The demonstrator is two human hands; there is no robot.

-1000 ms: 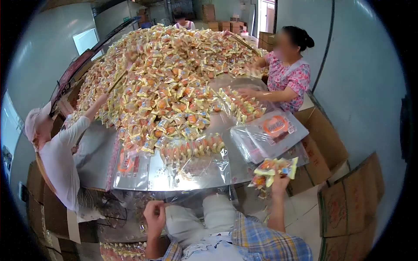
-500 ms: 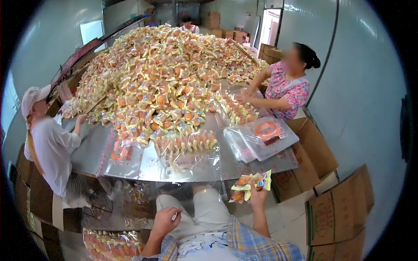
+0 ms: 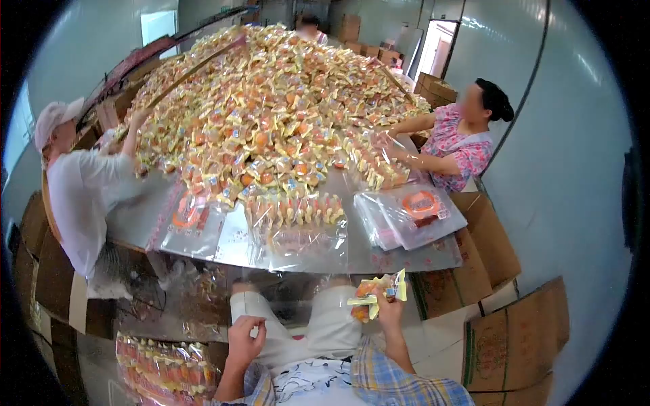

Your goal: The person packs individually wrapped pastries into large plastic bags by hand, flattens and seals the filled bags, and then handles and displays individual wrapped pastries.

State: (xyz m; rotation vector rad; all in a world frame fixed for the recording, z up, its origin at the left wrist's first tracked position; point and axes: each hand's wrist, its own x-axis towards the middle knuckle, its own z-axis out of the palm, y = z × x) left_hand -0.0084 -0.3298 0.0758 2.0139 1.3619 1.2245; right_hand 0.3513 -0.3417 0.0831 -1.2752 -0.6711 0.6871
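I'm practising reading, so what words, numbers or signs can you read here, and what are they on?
Nothing is clear enough to quote.
Stacked plastic bags: print around an orange logo, too blurred.
Flat plastic bag at front left: orange logo, too blurred.
Cardboard boxes at right: printing, too blurred.
Snack heap: labels too small.
Wrapped snacks in right hand: too small.

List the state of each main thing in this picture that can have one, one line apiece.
Left hand: loosely curled, no item visible
Right hand: closed on wrapped packets
Packet heap: loose, piled on the table
Front bag: part-filled with a packet row
Stacked bags: flat, unfilled
Lower-left bag: packed with packets
Carton beside table: top open
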